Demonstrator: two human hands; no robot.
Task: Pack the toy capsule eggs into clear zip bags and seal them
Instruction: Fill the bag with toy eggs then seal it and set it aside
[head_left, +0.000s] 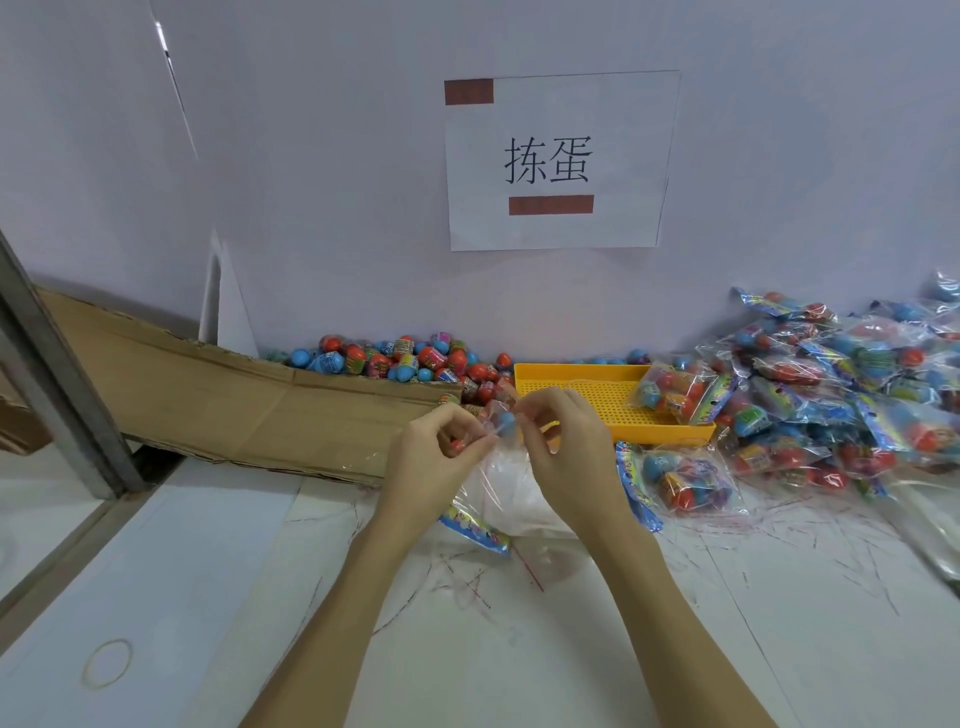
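Pinching clear zip bag (501, 470) with left hand (434, 457) and right hand (563, 447) above table (727, 623); blue egg (506, 423) between fingertips. Loose eggs (405, 358) behind cardboard (249, 400).

One view only on my feed: the head camera, worn by the person, wide-angle, edges bowed. It looks forward and down across the white table (727, 649) toward the wall (337, 156), squarely facing the paper sign (558, 161). Both forearms enter from the bottom edge; left hand (434, 457) and right hand (563, 447) sit near frame centre, close to the lens. No second view, so no shared area.
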